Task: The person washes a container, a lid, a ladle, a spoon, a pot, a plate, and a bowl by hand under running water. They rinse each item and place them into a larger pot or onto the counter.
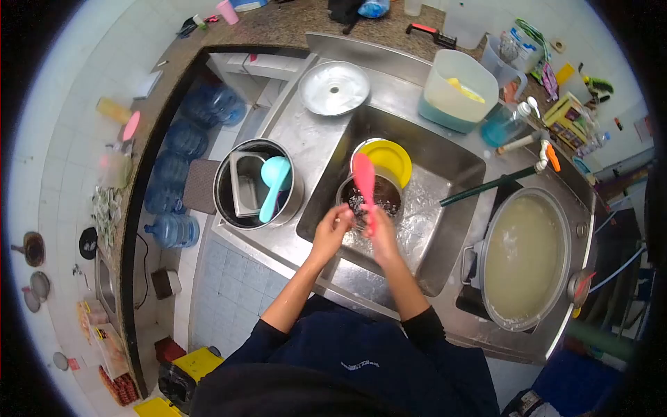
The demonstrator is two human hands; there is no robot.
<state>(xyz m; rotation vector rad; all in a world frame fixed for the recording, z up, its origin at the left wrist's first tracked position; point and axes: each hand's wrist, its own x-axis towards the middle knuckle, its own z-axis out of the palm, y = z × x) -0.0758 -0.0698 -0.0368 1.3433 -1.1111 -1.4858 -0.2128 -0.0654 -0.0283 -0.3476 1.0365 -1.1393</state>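
Note:
My right hand [382,240] grips the handle of a pink-red spatula [363,174], its broad head pointing up and away from me over the sink [445,163]. Beside it, my left hand [329,233] has curled fingers close to the spatula's handle; whatever they may hold is hidden. Below both hands a metal pot [342,191] with dark, bubbly liquid stands in the sink. A yellow plate [394,161] leans behind the pot, near a white-rimmed container that is mostly covered.
Left of the sink, a steel pot [295,198] holds a metal pan and a turquoise ladle [273,191]. A round lid [334,87] lies behind. At right are a large pot of cloudy water [524,257] and a green hose [479,186]. A plastic tub [455,87] stands at the back.

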